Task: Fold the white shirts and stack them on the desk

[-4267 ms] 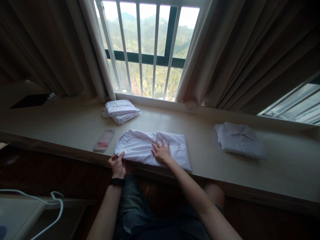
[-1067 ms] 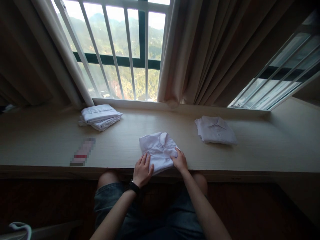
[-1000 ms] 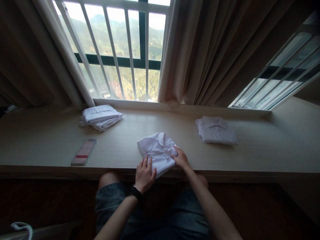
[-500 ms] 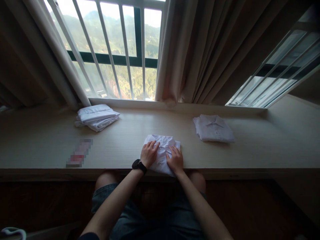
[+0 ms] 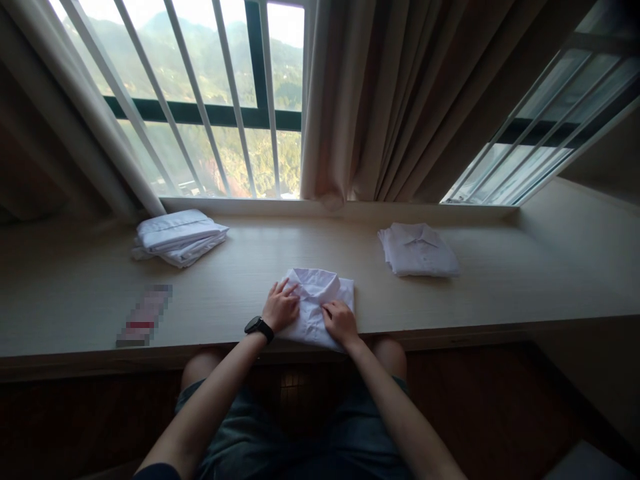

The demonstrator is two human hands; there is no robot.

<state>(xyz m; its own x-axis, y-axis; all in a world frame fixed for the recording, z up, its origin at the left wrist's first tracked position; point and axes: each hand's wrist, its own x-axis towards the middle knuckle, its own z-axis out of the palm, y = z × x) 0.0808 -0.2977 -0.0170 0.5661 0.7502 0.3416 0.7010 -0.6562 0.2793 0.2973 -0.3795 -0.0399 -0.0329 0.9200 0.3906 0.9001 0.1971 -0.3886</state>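
Shirt (image 5: 316, 303), folded, lies collar-up at the near edge of the tabletop (image 5: 500, 293), directly ahead of the person, collar at the far end. Both hands rest on it, fingers spread flat, gripping nothing: left hand (image 5: 281, 307) on its left half, right hand (image 5: 340, 321) on its near right corner. Both are equally near. 2 more folded piles lie well apart.

white shirt (image 5: 320, 300) folded into a compact square, collar up, lying flat beneath both hands.
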